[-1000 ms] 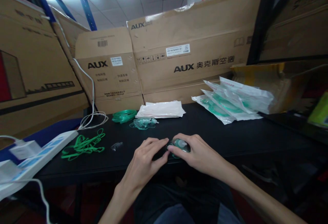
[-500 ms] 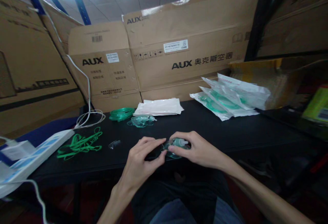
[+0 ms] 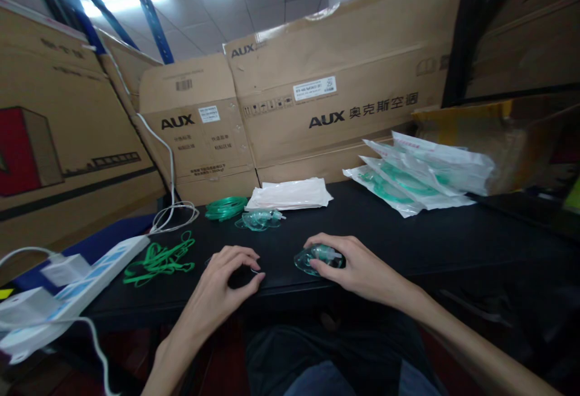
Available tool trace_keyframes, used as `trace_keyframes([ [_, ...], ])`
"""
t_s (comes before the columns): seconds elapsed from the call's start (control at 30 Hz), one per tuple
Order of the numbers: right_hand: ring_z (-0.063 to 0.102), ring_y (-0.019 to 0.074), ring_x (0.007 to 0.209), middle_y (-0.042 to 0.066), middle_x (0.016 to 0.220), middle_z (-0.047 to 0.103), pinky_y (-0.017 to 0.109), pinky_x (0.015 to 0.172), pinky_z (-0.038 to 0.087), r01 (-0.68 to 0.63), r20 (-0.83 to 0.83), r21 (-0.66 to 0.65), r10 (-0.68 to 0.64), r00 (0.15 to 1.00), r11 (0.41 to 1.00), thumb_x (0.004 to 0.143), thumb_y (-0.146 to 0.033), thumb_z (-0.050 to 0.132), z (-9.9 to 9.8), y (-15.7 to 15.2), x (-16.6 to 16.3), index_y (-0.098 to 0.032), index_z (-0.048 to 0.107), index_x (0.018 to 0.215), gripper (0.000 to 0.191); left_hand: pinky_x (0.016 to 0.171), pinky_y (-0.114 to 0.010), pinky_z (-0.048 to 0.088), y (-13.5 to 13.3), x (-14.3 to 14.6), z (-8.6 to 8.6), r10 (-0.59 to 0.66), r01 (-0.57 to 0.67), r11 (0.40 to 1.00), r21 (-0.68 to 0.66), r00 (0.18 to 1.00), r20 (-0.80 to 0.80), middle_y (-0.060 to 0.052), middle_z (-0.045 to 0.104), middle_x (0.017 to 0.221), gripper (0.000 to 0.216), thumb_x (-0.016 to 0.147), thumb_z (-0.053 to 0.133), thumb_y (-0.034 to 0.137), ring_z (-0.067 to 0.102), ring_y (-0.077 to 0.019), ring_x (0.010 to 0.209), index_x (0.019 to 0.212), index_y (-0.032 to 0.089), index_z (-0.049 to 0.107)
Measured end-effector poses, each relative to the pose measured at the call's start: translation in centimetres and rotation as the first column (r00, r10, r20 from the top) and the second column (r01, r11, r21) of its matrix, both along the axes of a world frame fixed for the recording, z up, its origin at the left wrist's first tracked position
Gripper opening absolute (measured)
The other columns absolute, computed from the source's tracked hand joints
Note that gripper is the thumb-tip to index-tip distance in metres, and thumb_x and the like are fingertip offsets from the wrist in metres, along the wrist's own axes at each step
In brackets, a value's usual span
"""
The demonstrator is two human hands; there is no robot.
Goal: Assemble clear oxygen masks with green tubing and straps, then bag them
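Note:
My right hand (image 3: 347, 260) grips a clear green oxygen mask (image 3: 312, 257) near the front edge of the black table (image 3: 281, 245). Its white connector points right, under my fingers. Off to the left, my left hand (image 3: 231, 275) curls with thumb and fingertips close together. A small, thin, pale piece (image 3: 256, 271) shows between those fingertips, too small to name. Beyond the hands, a second clear green mask (image 3: 258, 220) lies by a coil of green tubing (image 3: 225, 208). Green elastic straps (image 3: 161, 261) sit in a tangle left of my left hand.
White flat packets (image 3: 290, 194) lie against the cardboard boxes (image 3: 344, 94) at the back. Several sealed bags with green tubing (image 3: 408, 181) are stacked at back right. A white power strip (image 3: 99, 278) with plugs and cables runs along the left.
My left hand has moved left, away from the mask, with the small pale piece at its fingertips. My right hand still grips the mask. The camera view has shifted slightly.

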State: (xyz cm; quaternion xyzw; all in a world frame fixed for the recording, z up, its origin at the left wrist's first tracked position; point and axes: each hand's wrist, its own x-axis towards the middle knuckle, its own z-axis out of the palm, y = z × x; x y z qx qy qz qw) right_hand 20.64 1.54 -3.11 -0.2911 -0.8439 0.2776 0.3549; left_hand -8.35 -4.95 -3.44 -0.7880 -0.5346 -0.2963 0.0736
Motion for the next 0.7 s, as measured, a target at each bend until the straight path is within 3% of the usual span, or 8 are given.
trace_keyframes([
  [0.13,0.070,0.0179,0.095,-0.001,0.110,0.075,0.028,0.088,0.047,0.018,0.011,0.007,-0.018,1.000,1.000,0.091,-0.029,0.066,0.1,-0.2,-0.1,-0.024,0.069,0.116,0.026,0.100,-0.044,0.047,0.2,-3.4,0.6,0.092,-0.094,0.994,-0.051,0.995,-0.045,-0.002,0.072,0.117,0.039,0.094,0.064,0.045,0.060,-0.0256,0.113,0.130,0.031,0.062],
  [0.2,0.070,0.0176,0.095,0.000,0.110,0.075,0.027,0.088,0.048,0.012,0.004,0.002,-0.012,1.000,1.000,0.091,-0.029,0.066,0.1,-0.3,-0.2,-0.024,0.069,0.117,0.026,0.101,-0.044,0.046,0.4,-4.8,0.7,0.120,-0.124,0.991,-0.055,0.990,-0.069,-0.002,0.072,0.119,0.045,0.094,0.062,0.047,0.058,-0.0261,0.116,0.136,0.031,0.058],
  [0.43,0.065,0.0199,0.114,0.003,0.122,0.072,0.031,0.102,0.045,0.002,-0.041,0.054,0.001,0.999,0.999,0.092,-0.027,0.067,-0.4,0.2,-0.3,-0.024,0.069,0.121,0.029,0.102,-0.044,0.047,0.5,-7.1,0.5,0.228,-0.233,0.972,-0.027,0.967,-0.113,-0.001,0.075,0.119,0.051,0.092,0.061,0.053,0.060,-0.0273,0.119,0.138,0.031,0.058],
  [0.7,0.065,0.0217,0.115,0.004,0.122,0.072,0.035,0.103,0.046,-0.009,-0.095,-0.011,0.008,0.995,1.000,0.092,-0.028,0.068,-0.3,0.6,-0.2,-0.026,0.070,0.121,0.029,0.104,-0.046,0.048,-0.5,-7.4,1.0,0.279,-0.284,0.957,-0.053,0.957,-0.083,-0.005,0.073,0.123,0.053,0.089,0.058,0.058,0.061,-0.0298,0.119,0.131,0.027,0.066],
])
